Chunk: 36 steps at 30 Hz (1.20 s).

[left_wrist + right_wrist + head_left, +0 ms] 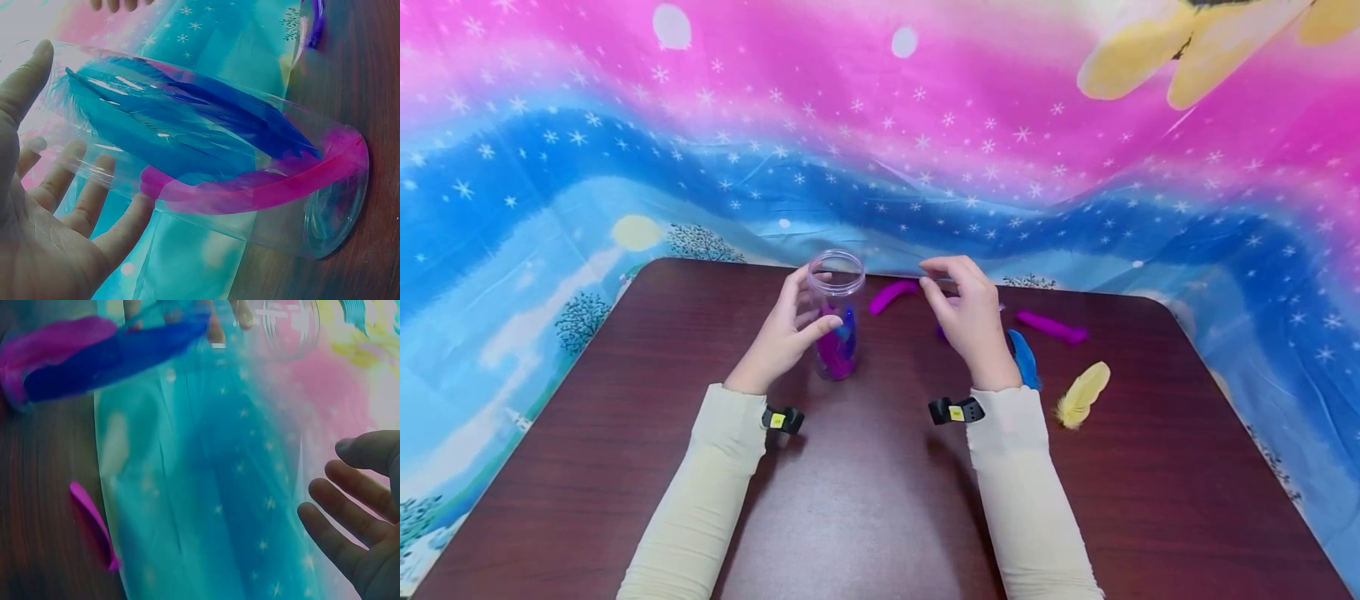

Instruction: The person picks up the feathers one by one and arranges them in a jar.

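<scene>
In the head view my left hand [786, 321] holds a clear jar [837, 287] upright at the back of the table, fingers behind it and thumb across its front. The jar's mouth shows no lid. Inside lie teal [187, 134], deep blue [250, 115] and magenta feathers [250, 194], best seen in the left wrist view. My right hand [970, 321] is raised to the right of the jar, apart from it. Its fingers [340, 500] are loosely bent with nothing visible between them in the right wrist view.
Beyond the jar lies a curved magenta piece [891, 296]. Right of my right hand are another magenta piece [1048, 326], a blue feather [1024, 360] and a yellow feather [1084, 393]. Something purple is partly hidden behind that hand. A patterned cloth [880, 167] hangs behind the table [850, 500].
</scene>
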{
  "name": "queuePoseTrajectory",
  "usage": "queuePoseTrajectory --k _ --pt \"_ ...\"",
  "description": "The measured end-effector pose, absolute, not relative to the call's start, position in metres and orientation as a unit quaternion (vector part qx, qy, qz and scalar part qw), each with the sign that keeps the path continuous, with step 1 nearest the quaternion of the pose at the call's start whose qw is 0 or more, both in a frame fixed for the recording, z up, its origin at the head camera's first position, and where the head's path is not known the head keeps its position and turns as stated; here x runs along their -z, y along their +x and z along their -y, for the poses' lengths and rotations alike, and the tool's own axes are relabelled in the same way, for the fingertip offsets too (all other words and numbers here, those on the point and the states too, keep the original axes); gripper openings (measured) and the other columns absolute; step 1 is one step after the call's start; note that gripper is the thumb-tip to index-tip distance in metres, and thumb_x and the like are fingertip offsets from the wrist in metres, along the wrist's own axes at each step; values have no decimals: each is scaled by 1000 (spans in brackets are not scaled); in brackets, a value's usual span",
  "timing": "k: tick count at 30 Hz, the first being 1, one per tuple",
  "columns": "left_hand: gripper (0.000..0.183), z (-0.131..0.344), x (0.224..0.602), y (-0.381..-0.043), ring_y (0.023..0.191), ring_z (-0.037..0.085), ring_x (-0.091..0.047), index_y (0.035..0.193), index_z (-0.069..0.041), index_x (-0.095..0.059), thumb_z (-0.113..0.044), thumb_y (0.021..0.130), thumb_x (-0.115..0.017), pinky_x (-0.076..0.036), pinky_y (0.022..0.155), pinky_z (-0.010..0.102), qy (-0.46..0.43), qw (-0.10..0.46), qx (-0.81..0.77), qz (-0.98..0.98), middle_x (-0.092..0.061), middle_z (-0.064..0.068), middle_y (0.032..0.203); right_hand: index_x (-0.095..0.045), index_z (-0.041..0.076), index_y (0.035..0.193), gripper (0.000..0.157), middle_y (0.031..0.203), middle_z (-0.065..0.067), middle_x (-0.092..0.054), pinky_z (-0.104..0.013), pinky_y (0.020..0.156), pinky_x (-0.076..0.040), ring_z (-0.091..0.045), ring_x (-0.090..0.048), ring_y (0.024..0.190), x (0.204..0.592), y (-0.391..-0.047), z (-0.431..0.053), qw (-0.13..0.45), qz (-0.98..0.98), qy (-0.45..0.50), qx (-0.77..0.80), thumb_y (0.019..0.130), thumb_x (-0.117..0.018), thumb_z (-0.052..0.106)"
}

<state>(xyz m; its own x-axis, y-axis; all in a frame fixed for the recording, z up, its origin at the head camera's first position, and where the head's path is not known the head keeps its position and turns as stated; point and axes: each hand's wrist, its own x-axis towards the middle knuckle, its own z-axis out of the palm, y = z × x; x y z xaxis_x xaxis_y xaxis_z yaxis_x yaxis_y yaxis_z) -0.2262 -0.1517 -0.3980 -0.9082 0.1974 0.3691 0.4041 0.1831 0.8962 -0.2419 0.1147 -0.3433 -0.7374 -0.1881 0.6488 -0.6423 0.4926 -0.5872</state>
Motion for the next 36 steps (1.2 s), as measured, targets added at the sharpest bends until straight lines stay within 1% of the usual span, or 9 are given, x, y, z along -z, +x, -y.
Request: queuePoseTrajectory --k 4,11,16,24,31,32,33,36 --pt "80 151 397 -226 135 31 -48 159 -21 -23 -14 96 -72 -42 112 52 -193 82 608 766 -43 9 152 -72 4 115 19 111 -12 -67 -46 87 -60 -26 -68 102 350 -240 -126 247 836 225 -435 97 -69 8" --pt "79 150 398 -225 135 31 -48 159 -20 -23 -15 96 -71 -41 112 52 -190 76 608 767 -43 11 151 -71 3 114 19 110 -12 -67 -42 88 -59 -26 -68 101 367 -240 -139 247 847 201 -425 97 -70 8" --pt "78 151 399 -224 134 32 -48 159 -21 -23 -16 97 -71 -41 112 52 -187 72 605 770 -44 9 151 -71 2 115 19 111 -12 -68 -45 89 -59 -27 -68 102 379 -241 -142 244 854 187 -419 96 -70 7" --pt "78 152 399 -224 135 39 -47 158 -20 -23 -15 97 -71 -41 112 53 -186 75 609 767 -44 11 151 -71 2 113 19 107 -13 -68 -47 90 -58 -29 -68 100 394 -249 -144 255 868 156 -397 95 -72 9" --pt "78 151 398 -224 135 32 -47 158 -22 -23 -16 97 -71 -41 112 52 -185 75 607 769 -43 9 151 -70 1 114 22 107 -15 -68 -49 89 -57 -32 -69 98 405 -257 -150 240 877 116 -399 95 -73 12" --pt "79 151 398 -224 136 32 -47 159 -21 -22 -14 97 -71 -41 113 52 -182 73 608 769 -43 9 152 -70 1 114 22 107 -16 -68 -50 90 -56 -33 -69 99 406 -258 -151 236 879 112 -399 95 -73 12" --pt "79 151 394 -222 136 32 -46 159 -19 -22 -12 97 -70 -40 113 52 -181 71 608 770 -42 11 152 -70 1 115 23 108 -16 -68 -50 90 -56 -33 -69 99 407 -260 -151 233 881 108 -397 95 -73 13" --pt "79 151 394 -222 137 31 -45 159 -19 -22 -13 97 -70 -40 113 52 -184 73 607 770 -42 10 153 -71 0 115 24 108 -18 -68 -51 92 -55 -35 -69 100 412 -264 -152 223 886 101 -393 94 -74 13"
